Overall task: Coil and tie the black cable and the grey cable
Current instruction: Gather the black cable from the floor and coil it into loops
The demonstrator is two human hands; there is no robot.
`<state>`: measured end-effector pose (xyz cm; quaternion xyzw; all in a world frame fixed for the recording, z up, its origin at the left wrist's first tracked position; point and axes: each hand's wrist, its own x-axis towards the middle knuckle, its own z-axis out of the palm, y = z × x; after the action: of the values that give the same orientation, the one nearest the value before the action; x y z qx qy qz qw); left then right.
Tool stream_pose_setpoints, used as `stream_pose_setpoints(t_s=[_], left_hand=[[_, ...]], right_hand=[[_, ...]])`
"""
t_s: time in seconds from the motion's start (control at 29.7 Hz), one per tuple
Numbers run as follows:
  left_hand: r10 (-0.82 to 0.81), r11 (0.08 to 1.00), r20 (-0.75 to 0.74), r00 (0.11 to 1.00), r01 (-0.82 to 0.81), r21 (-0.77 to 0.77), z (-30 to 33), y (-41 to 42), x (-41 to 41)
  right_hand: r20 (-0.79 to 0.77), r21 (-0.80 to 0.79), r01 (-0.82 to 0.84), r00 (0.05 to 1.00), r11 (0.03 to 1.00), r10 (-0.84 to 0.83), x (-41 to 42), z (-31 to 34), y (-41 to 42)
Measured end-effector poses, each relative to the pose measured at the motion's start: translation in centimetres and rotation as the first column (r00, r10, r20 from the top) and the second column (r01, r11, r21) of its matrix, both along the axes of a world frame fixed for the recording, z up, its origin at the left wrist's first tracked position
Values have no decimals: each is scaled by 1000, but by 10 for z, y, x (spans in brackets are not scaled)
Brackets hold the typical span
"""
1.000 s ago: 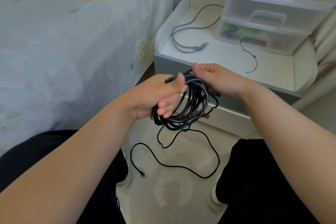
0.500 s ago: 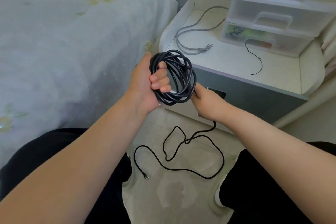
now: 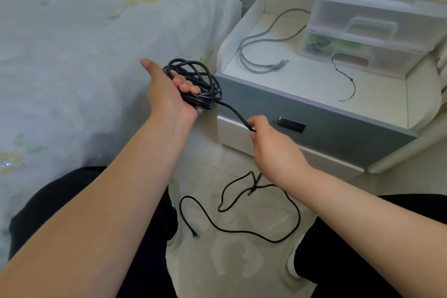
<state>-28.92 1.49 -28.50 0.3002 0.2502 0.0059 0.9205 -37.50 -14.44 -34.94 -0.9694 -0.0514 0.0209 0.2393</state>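
Note:
My left hand [image 3: 167,94] grips a coil of the black cable [image 3: 205,80] with several loops, held up beside the bed. A straight strand runs from the coil down to my right hand [image 3: 268,145], which pinches it in front of the nightstand drawer. The loose tail of the cable hangs from that hand and lies in loops on the tiled floor, ending in a plug between my knees. The grey cable [image 3: 256,41] lies uncoiled on top of the nightstand [image 3: 314,109], bent back on itself with its plug near the middle.
A thin black tie string [image 3: 348,82] lies on the nightstand top to the right of the grey cable. Clear plastic drawers [image 3: 377,14] stand at the back right. The bed [image 3: 84,43] fills the left side. My legs in black flank the floor.
My left hand has tilted the coil flatter and moved it left towards the bed. My right hand has slid down and right along the strand, away from the coil, drawing it straight.

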Motion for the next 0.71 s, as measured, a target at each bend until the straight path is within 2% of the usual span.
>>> stream_pose_setpoints(t_s=[0.07, 0.17, 0.27, 0.34, 0.44, 0.5, 0.61, 0.71], left_hand=[[21, 997, 12, 1000, -22, 72, 0, -1, 0], [-10, 942, 46, 999, -6, 336, -4, -11, -6], [-105, 800, 111, 988, 18, 600, -9, -22, -11], [-205, 673, 146, 968, 31, 739, -10, -26, -12], [-358, 421, 119, 926, 46, 906, -11, -29, -13], [-426, 306, 55, 903, 87, 948, -11, -30, -13], [-519, 220, -28, 854, 164, 962, -13, -31, -12], [-593, 203, -95, 799, 263, 943, -14, -30, -13]], right_hand=[[67, -57, -48, 996, 997, 51, -6, 5, 8], [71, -175, -146, 984, 974, 161, -10, 9, 15], [81, -209, -212, 969, 955, 233, -9, 18, 20], [122, -206, -219, 961, 954, 247, -6, 25, 24], [149, -144, -225, 958, 964, 246, 0, 37, 24], [121, -91, -245, 959, 965, 255, 5, 48, 21], [31, 59, -264, 965, 963, 262, 12, 62, 14], [-45, 303, -257, 958, 918, 283, 23, 69, 4]])
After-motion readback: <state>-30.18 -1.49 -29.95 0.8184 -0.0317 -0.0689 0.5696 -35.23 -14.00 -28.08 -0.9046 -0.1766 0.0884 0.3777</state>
